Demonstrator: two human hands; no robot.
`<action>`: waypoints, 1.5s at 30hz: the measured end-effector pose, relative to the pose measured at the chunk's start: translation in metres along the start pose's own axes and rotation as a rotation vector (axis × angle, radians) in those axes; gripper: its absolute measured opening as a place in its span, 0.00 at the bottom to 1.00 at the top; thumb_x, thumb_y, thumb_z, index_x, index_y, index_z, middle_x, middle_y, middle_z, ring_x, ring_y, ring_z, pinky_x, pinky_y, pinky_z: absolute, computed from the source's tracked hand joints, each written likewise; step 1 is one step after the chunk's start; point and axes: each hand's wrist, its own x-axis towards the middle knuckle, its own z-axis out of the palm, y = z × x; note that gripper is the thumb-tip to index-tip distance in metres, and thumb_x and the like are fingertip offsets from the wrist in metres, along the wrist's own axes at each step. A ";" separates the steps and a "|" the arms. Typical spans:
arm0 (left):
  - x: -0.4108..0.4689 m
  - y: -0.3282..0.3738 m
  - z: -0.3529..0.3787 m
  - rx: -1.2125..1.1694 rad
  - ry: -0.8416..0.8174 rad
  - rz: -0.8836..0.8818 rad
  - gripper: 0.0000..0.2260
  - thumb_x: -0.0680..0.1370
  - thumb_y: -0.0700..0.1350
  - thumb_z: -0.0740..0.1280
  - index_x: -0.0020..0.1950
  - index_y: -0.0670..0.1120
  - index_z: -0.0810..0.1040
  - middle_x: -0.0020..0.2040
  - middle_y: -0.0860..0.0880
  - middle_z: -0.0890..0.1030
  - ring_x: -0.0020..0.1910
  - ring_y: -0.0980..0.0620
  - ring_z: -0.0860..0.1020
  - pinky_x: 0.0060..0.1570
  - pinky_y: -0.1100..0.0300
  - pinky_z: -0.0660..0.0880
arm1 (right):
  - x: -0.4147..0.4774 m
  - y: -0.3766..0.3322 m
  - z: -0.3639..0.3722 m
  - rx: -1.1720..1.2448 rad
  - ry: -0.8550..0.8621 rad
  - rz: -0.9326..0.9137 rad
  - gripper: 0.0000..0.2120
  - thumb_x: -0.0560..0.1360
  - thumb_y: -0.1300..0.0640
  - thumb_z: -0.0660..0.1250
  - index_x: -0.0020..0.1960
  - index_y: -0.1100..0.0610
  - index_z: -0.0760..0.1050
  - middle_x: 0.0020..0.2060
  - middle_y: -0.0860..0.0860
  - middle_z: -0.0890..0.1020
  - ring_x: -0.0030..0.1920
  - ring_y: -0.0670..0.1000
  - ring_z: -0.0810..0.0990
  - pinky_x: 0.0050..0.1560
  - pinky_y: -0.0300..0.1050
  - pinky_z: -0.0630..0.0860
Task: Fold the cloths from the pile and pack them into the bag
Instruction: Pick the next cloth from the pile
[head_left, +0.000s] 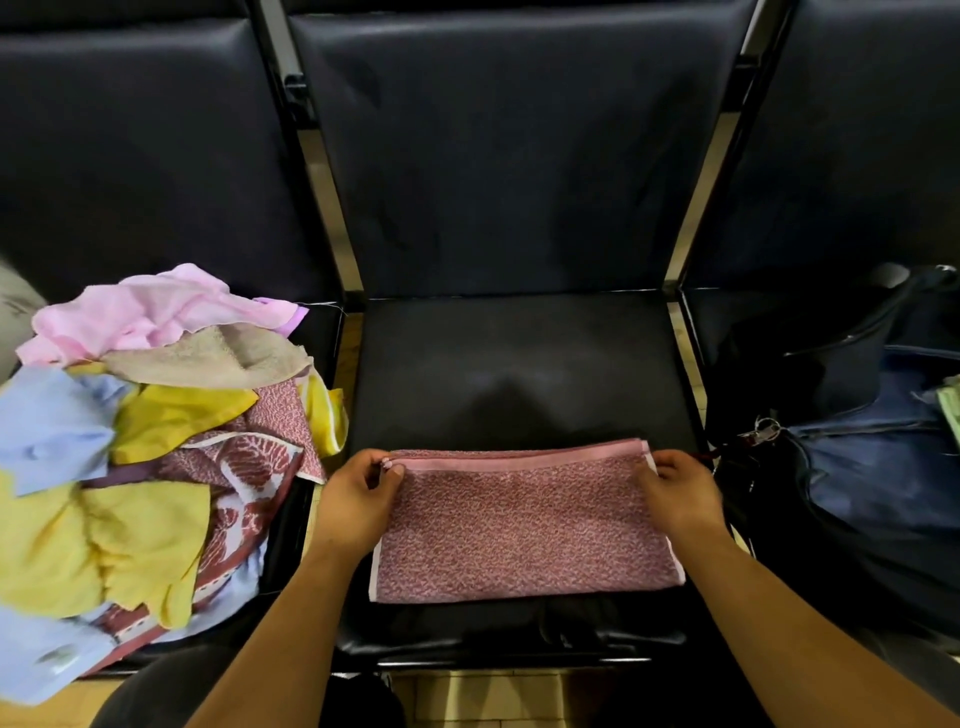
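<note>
Folding stage here: on the middle seat (519, 364), between the heaped pile (130, 441) on the left and the dark bag (857, 467) on the right, the pink patterned cloth (524, 525) lies doubled over. The left hand (358, 493) pinches its far left corner, the right hand (675, 488) grips the far right corner, both arms reaching forward. Next, I'd say: one more fold, sideways, before bagging.

Two bare arms, and a bit of dark clothing low in view

The left hand (358, 499) at 8 o'clock and the right hand (675, 493) at 4 o'clock are uncovered; the left forearm (270, 623) and right forearm (769, 613) are bare down to the bottom edge; short pale nails show on the left fingers (387, 464); at 7 o'clock is a rounded dark garment (156, 691), too dim to identify.
</note>
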 end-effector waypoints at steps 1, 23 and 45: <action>0.004 0.002 0.002 0.012 0.009 0.002 0.04 0.81 0.51 0.70 0.51 0.52 0.81 0.44 0.55 0.83 0.45 0.57 0.81 0.43 0.59 0.73 | 0.002 0.001 0.001 -0.014 0.011 0.007 0.03 0.79 0.55 0.69 0.51 0.53 0.78 0.43 0.50 0.83 0.45 0.54 0.82 0.46 0.47 0.76; -0.124 0.019 0.080 0.459 -0.381 0.454 0.30 0.82 0.66 0.53 0.82 0.63 0.49 0.82 0.63 0.46 0.80 0.61 0.42 0.74 0.63 0.33 | -0.072 0.062 -0.018 -0.391 -0.191 0.220 0.37 0.65 0.30 0.72 0.58 0.60 0.78 0.52 0.61 0.83 0.52 0.62 0.82 0.48 0.48 0.75; -0.034 -0.015 -0.025 -0.586 -0.406 -0.317 0.09 0.84 0.43 0.64 0.65 0.47 0.76 0.56 0.41 0.85 0.51 0.44 0.84 0.51 0.53 0.79 | -0.192 -0.054 0.114 -0.063 -0.090 -0.449 0.09 0.80 0.60 0.66 0.44 0.50 0.70 0.33 0.48 0.78 0.33 0.45 0.77 0.38 0.45 0.74</action>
